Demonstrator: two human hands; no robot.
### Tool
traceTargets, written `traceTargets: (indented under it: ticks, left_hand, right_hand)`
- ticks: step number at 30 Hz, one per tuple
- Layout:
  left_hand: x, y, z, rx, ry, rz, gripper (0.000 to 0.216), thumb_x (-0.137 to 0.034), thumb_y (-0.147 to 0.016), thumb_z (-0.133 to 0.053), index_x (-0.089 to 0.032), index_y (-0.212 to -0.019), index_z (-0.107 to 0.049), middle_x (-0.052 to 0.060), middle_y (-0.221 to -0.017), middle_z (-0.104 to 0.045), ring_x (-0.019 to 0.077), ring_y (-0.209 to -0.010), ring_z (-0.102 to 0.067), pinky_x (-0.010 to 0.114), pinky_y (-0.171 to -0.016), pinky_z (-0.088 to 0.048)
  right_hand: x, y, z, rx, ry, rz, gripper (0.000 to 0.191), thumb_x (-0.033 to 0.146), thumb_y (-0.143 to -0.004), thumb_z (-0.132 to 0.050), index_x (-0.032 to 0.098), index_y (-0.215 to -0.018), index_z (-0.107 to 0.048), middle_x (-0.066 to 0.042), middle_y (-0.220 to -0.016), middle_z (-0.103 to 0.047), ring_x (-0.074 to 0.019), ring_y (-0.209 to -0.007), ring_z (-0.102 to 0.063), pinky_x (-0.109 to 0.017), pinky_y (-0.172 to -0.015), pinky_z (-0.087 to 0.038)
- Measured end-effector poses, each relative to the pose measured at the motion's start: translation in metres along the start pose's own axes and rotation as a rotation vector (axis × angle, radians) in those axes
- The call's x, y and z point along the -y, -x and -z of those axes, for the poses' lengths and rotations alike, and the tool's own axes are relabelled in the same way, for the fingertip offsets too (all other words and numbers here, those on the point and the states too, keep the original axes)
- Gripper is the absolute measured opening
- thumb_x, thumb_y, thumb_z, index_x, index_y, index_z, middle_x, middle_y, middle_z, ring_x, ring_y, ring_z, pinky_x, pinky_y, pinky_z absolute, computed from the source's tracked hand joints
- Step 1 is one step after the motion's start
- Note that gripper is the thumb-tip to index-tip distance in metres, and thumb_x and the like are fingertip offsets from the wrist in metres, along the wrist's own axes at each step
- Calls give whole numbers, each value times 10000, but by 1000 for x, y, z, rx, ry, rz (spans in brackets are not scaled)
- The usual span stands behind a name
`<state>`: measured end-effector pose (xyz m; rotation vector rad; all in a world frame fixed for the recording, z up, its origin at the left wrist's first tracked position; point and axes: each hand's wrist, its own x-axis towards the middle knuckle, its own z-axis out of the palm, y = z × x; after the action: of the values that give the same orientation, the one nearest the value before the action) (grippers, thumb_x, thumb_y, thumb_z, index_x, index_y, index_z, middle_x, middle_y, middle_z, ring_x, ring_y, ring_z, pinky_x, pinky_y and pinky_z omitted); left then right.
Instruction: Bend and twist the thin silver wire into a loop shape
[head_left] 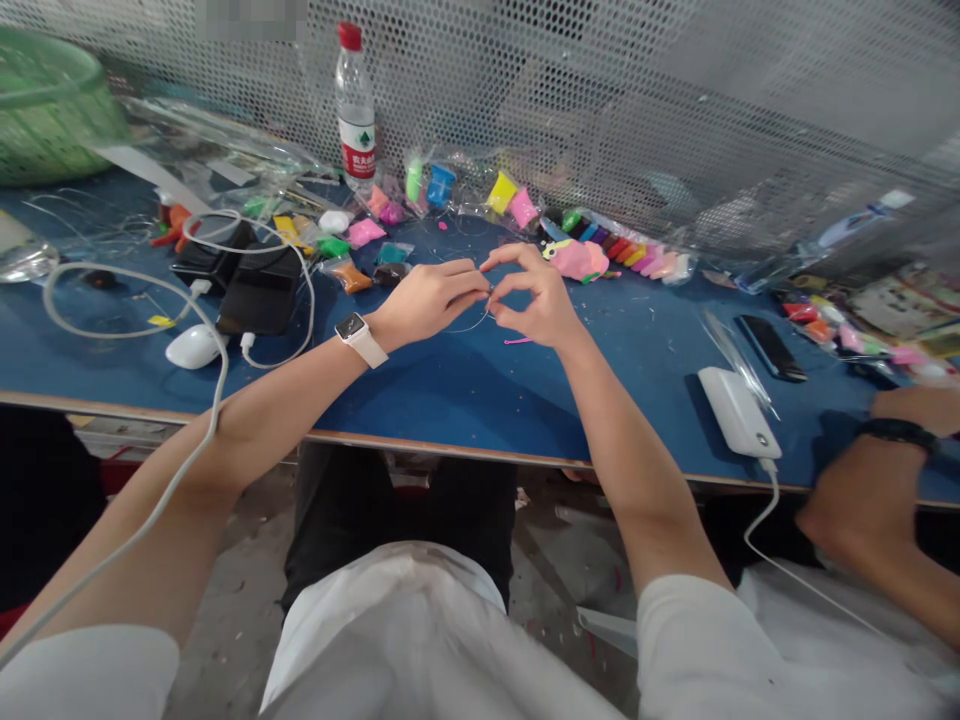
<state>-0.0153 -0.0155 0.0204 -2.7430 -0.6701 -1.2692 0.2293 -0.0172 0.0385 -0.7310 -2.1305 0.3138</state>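
Note:
My left hand (439, 298), with a watch on its wrist, has its fingertips pinched together over the blue table. Fingertip to fingertip with it, my right hand (538, 295) is also closed in a pinch, thumb and forefinger curled into a ring. From between them a thin clear or silvery strand (477, 323) curves down to the left; whether it is wire or thread I cannot tell. Just below my right fingers lies a small pink-purple strip (517, 341) with a looped end. Behind that hand sits a pink modelled clay figure (577, 260) with googly eyes.
Small bags of coloured clay (365, 233) line the back, beside a water bottle (356, 120). Black power banks (259, 290) with white cables lie left, a green basket (52, 110) behind. A white power bank (739, 412), a phone (772, 347) and another person's arm (870, 490) are right.

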Motion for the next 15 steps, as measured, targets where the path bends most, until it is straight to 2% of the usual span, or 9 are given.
traceTargets:
  ticks: [5, 10, 15]
  left_hand:
    - [0, 0, 0, -3, 13, 2, 255, -233, -1146, -542, -193, -1117, -791, 93, -1065, -798, 184, -914, -771, 300, -731, -557]
    - [-1, -1, 0, -21, 3, -20, 254, -233, -1153, -539, -191, -1110, -786, 90, -1066, -800, 181, -901, -773, 299, -712, -548]
    - [-4, -2, 0, -45, -9, -55, 254, -242, -1166, -535, -202, -1105, -779, 71, -1040, -797, 171, -901, -781, 285, -684, -526]
  right_hand:
    - [1, 0, 1, -9, 0, 37, 136, 411, -862, -807, 316, -764, -794, -22, -1224, -806, -330, -1258, -718, -647, -1219, -517]
    - [-1, 0, 0, 2, -49, -17, 163, 461, -857, -825, 326, -769, -798, -30, -1220, -789, -326, -1264, -708, -629, -1213, -532]
    - [-4, 1, -2, -3, -195, -11, 47, 328, -811, -832, 323, -774, -802, -24, -1212, -747, -296, -1259, -709, -582, -1219, -527]
